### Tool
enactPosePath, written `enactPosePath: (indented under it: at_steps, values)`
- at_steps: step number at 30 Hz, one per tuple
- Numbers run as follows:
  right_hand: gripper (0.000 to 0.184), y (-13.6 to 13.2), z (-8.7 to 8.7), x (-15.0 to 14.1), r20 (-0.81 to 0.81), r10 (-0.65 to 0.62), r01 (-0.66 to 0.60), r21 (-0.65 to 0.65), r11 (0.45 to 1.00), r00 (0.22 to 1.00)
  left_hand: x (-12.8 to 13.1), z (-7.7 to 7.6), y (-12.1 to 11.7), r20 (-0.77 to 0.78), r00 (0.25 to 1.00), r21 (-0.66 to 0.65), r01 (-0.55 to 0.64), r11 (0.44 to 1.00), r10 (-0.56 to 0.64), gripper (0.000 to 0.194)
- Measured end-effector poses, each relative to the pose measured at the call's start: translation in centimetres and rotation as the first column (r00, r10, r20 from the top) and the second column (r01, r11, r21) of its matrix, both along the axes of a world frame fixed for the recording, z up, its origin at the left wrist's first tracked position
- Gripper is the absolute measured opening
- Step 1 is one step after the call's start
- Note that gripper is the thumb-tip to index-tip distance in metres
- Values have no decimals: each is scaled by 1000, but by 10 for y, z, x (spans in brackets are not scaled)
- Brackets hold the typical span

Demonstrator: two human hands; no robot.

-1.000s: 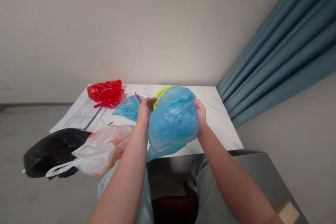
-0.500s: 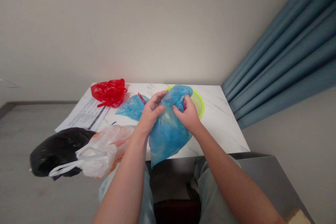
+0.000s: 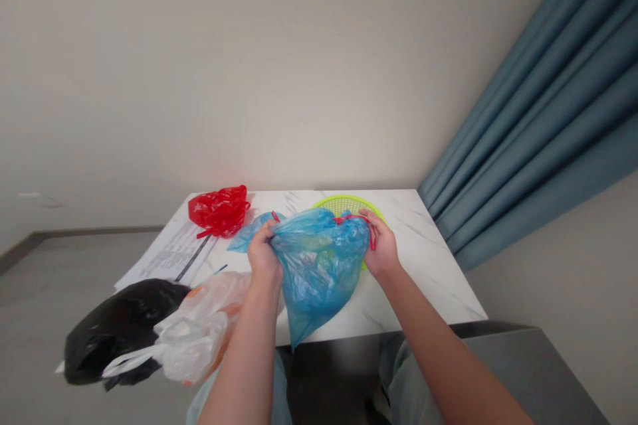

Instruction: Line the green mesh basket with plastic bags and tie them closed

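Note:
A blue plastic bag (image 3: 321, 272) with a red drawstring (image 3: 373, 232) hangs between my hands over the front of the table. My left hand (image 3: 264, 252) is closed on the bag's left edge. At its right upper corner, near the red string, my right hand (image 3: 383, 246) grips the bag. Something yellowish-green shows faintly through the film; I cannot tell whether it is inside or behind. Partly covered by the bag is a lime-green perforated basket (image 3: 349, 202). A second blue bag (image 3: 244, 238) lies flat just beyond my left hand.
On the white marbled table (image 3: 428, 279) are a crumpled red bag (image 3: 219, 211) and printed paper (image 3: 169, 255). A black bag (image 3: 119, 325) and a white-and-orange bag (image 3: 199, 332) sit at the left front. A blue curtain (image 3: 538, 113) hangs at right; a grey surface (image 3: 528, 365) stands below.
The blue bag has been turned, bringing its red drawstring into view at the right. My hands came together, then moved apart, stretching the bag sideways. The view has tilted slightly upward.

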State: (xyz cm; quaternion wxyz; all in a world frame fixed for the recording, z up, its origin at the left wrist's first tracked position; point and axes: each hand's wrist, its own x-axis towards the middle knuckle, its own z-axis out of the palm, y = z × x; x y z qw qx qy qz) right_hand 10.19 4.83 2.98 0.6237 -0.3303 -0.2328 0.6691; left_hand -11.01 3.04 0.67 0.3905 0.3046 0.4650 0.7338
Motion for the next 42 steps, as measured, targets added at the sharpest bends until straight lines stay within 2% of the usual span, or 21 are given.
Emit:
enactPosePath:
  at_steps: [3, 6, 8, 9, 11, 12, 13, 15, 17, 19, 21, 23, 24, 26, 29, 31, 32, 34, 37, 39, 42]
  values:
    - [15, 6, 2, 19, -206, 47, -71, -110, 991, 978, -12, 1, -3, 145, 987, 55, 56, 997, -63, 27]
    - [17, 10, 5, 37, -303, 61, -115, -164, 980, 951, -18, 1, -5, 109, 993, 50, 44, 998, -49, 28]
    - [15, 11, 6, 43, -301, 22, -82, -186, 979, 953, -17, 2, -7, -27, 991, 34, -126, 991, 127, 23]
    - [14, 11, 6, 44, -290, -5, -50, -182, 982, 957, -15, 4, -8, -109, 965, 38, -237, 971, 240, 20]
    - [18, 9, 6, 41, -275, -35, -8, -156, 988, 961, -8, 12, -13, -285, 860, 85, -418, 905, 424, 9]
    - [20, 6, 6, 39, -276, -26, -11, -133, 991, 961, -3, 18, -17, -373, 806, 122, -449, 885, 460, 14]
    - [23, 3, 6, 36, -279, 0, -31, -106, 994, 960, 2, 24, -21, -459, 768, 156, -424, 892, 446, 24]
    - [27, -3, 6, 31, -282, 79, -98, -55, 994, 956, 16, 37, -28, -648, 709, 159, -233, 959, 279, 35]
    - [30, -8, 7, 27, -270, 132, -147, -35, 989, 954, 31, 47, -35, -760, 650, 23, 47, 999, -13, 40]
    - [31, -11, 8, 26, -254, 144, -159, -41, 986, 957, 45, 51, -39, -757, 584, -157, 275, 949, -294, 46]
    - [30, -11, 10, 26, -259, 140, -157, -47, 986, 956, 54, 50, -41, -709, 512, -286, 420, 862, -485, 48]
    - [27, -8, 12, 28, -289, 134, -153, -44, 987, 948, 57, 48, -41, -684, 461, -348, 475, 808, -566, 40]
    - [27, -5, 14, 30, -306, 125, -144, -42, 989, 944, 56, 47, -41, -689, 453, -359, 466, 809, -567, 34]
    - [25, -1, 16, 35, -323, 94, -110, -32, 993, 942, 52, 50, -40, -711, 484, -345, 392, 853, -510, 21]
    - [24, 6, 18, 47, -292, 54, -53, 11, 999, 955, 43, 62, -41, -688, 623, -271, 257, 928, -373, 3]
    - [19, 8, 16, 53, -241, 111, -100, 58, 993, 964, 39, 72, -43, -599, 736, -223, 223, 949, -314, 12]
    - [18, 7, 14, 56, -203, 182, -168, 82, 982, 962, 38, 76, -45, -544, 783, -207, 224, 952, -302, 16]
    - [24, 4, 10, 57, -71, 393, -385, 110, 916, 917, 38, 79, -47, -447, 854, -177, 208, 962, -267, 20]
    - [35, -6, 4, 50, 252, 604, -638, 83, 765, 756, 38, 76, -48, -407, 906, -158, 53, 986, -114, 28]
    - [36, -13, 1, 41, 445, 661, -754, 50, 655, 604, 38, 72, -47, -447, 894, -161, -66, 985, -13, 33]
    - [37, -21, -2, 31, 595, 740, -912, -31, 409, 312, 38, 70, -46, -524, 850, -153, -157, 976, 54, 35]
